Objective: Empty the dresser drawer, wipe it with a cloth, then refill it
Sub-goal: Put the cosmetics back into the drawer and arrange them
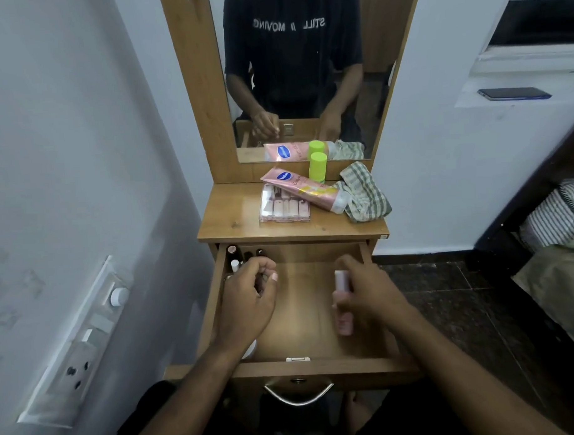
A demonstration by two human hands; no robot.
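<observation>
The drawer (pixel 304 366) stands pulled out below the dresser top (pixel 233 216), with a few small bottles (pixel 232 255) gathered in its far left corner. Over its left side the left hand (pixel 246 303) hovers with fingers curled and nothing visible in them, while near the drawer's right wall the right hand (pixel 368 296) grips a pale pink tube (pixel 342 301). On the dresser top, a clear case of small bottles (pixel 283 206) lies near the middle, a pink cream tube (pixel 302 189) rests across it, a green-capped bottle (pixel 318 167) stands at the back edge, and the striped cloth (pixel 364 193) lies crumpled toward the right edge.

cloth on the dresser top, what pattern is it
The cloth is pale with green-grey checked stripes, seen in the head view.
</observation>
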